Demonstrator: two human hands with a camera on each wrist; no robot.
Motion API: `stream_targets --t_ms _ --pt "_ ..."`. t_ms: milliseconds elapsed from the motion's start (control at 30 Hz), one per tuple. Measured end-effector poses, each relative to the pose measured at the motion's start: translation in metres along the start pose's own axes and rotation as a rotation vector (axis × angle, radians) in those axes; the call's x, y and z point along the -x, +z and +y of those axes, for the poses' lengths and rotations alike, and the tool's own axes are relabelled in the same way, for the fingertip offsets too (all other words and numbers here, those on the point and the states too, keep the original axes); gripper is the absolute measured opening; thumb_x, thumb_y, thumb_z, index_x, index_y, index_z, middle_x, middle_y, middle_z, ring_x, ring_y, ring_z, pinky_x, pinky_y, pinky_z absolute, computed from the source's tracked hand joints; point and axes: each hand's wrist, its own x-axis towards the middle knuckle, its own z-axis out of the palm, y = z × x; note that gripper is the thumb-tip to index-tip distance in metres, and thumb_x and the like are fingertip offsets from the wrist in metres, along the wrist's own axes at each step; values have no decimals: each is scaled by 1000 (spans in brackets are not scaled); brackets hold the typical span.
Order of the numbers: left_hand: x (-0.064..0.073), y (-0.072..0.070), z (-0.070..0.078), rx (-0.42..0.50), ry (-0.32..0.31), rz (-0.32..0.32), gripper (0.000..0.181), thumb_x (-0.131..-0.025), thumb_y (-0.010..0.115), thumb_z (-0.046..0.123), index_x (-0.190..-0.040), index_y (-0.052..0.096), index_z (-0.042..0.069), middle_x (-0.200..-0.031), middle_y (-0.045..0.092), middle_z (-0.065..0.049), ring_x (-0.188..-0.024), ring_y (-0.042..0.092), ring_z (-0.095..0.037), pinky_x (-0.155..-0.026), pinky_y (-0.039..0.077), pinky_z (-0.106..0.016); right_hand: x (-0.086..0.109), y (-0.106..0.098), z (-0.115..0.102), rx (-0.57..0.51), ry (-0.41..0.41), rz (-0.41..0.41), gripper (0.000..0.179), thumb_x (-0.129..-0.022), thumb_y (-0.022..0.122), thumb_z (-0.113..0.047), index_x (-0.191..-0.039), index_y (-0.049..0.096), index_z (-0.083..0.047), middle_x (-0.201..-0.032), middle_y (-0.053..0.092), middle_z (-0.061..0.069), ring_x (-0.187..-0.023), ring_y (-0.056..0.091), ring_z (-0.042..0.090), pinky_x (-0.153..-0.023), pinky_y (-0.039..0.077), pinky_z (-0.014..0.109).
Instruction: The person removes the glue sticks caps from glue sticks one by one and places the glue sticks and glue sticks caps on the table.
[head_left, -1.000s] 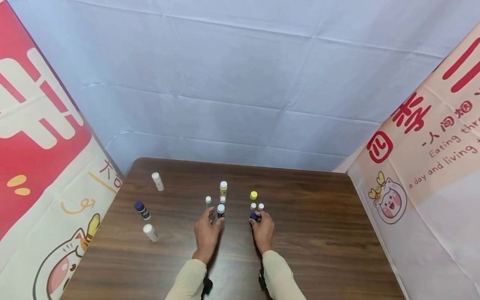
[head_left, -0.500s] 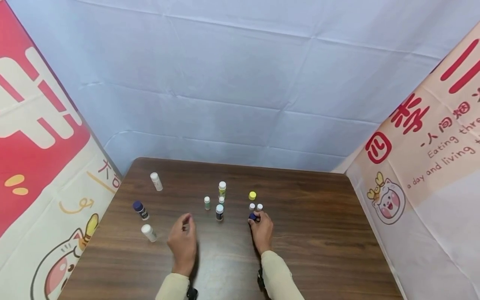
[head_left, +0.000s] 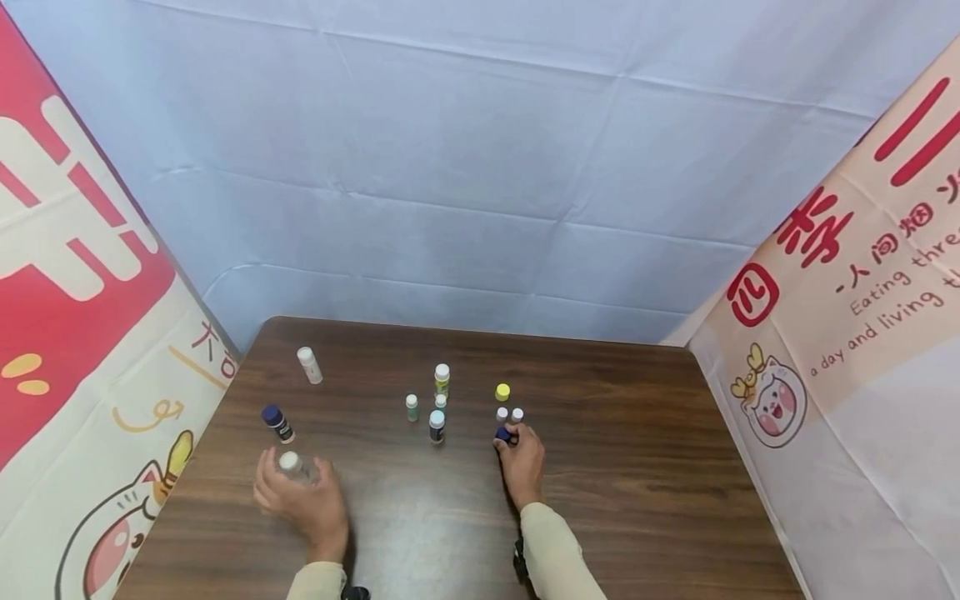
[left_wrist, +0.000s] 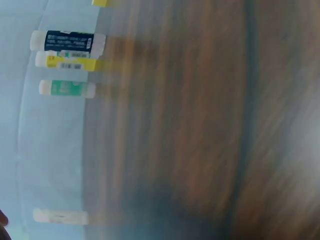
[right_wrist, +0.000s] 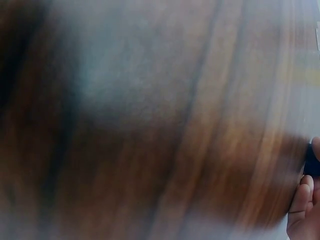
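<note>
My left hand (head_left: pixel 303 500) spreads its thumb and fingers around a white-capped bottle (head_left: pixel 289 462) at the left of the table. Just beyond stands a bottle with a dark blue cap (head_left: pixel 278 423). My right hand (head_left: pixel 523 467) pinches a small dark blue cylinder (head_left: pixel 502 433), which looks like a bottle cap, right of the table's middle. In the right wrist view the dark blue cylinder (right_wrist: pixel 312 162) shows at the right edge, between thumb and fingers (right_wrist: pixel 300 200). Two small white pieces (head_left: pixel 517 414) and a yellow one (head_left: pixel 502 392) stand just past the right fingertips.
Between the hands stand a dark-labelled bottle (head_left: pixel 437 427), a green-labelled bottle (head_left: pixel 412 407), a yellow-labelled bottle (head_left: pixel 442 381) and a small white-capped one (head_left: pixel 441 402). Another white bottle (head_left: pixel 309 365) stands at the back left of the wooden table (head_left: pixel 637 467). Cloth (head_left: pixel 465 167) hangs behind.
My left hand has left the dark-labelled bottle in the middle and moved left to the white-capped bottle, its fingers spreading around it. My right hand has kept its pinch in place.
</note>
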Motion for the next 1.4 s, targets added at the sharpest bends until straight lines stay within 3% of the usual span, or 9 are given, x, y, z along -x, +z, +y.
stream_targets --t_ms 100,167,367,500,767,900,1133,1267,1400 --pt "5 -1 -6 -1 -176 -28 67 -73 71 -6 -135 47 4 -136 46 -16 -128 35 -28 -109 21 -37 0 0 1 -9 -18 5 25 -67 85 0 -88 70 -3 -91 69 8 -77 64 22 -71 54 38" --pt "7 -2 -11 10 -249 -39 67 -76 69 -6 -138 45 4 -135 46 -18 -127 37 -29 -108 24 -37 0 0 1 -13 -19 3 25 -68 85 -1 -87 70 -4 -91 69 8 -77 64 22 -71 53 37" --pt "12 -4 -23 69 -404 -87 47 -86 57 -5 -132 48 -3 -123 56 -19 -114 51 -30 -99 38 -35 2 1 2 -10 -13 -13 26 -68 85 -2 -89 71 -5 -90 69 6 -77 63 20 -71 52 37" --pt "14 -8 -28 46 -438 -118 35 -88 57 -1 -123 55 -4 -114 61 -19 -105 54 -29 -88 38 -27 4 1 1 -11 -22 -27 27 -68 85 -2 -90 71 -4 -89 69 7 -78 63 22 -71 52 38" --pt "14 -8 -29 13 -388 -202 31 -90 63 4 -120 60 -4 -114 64 -21 -103 57 -31 -84 40 -27 5 0 2 3 -48 -23 27 -68 85 -2 -91 70 -5 -88 67 7 -79 62 22 -72 52 38" --pt "20 -6 -27 -44 -312 -246 28 -85 67 2 -112 64 -3 -105 67 -21 -91 60 -29 -73 38 -25 3 -3 2 13 -53 -40 32 -68 84 0 -96 69 -3 -86 65 9 -78 60 22 -72 50 39" --pt "35 -3 -12 -53 -79 -433 29 -78 77 4 -106 68 1 -95 70 -17 -75 64 -28 -62 37 -14 3 -10 -5 12 15 -76 46 -66 83 3 -109 66 3 -93 66 12 -83 62 26 -77 51 40" --pt "49 2 -6 -39 99 -495 33 -72 82 4 -102 71 4 -91 71 -14 -73 64 -29 -64 44 -29 8 -16 -14 -24 49 -63 47 -69 79 4 -113 64 2 -97 66 12 -87 62 27 -80 50 41" --pt "64 9 3 -19 184 -536 34 -67 84 3 -98 72 7 -90 71 -12 -79 65 -30 -67 46 -44 10 -21 -26 -51 28 -29 43 -72 78 2 -112 64 1 -98 67 13 -88 65 27 -80 51 42"
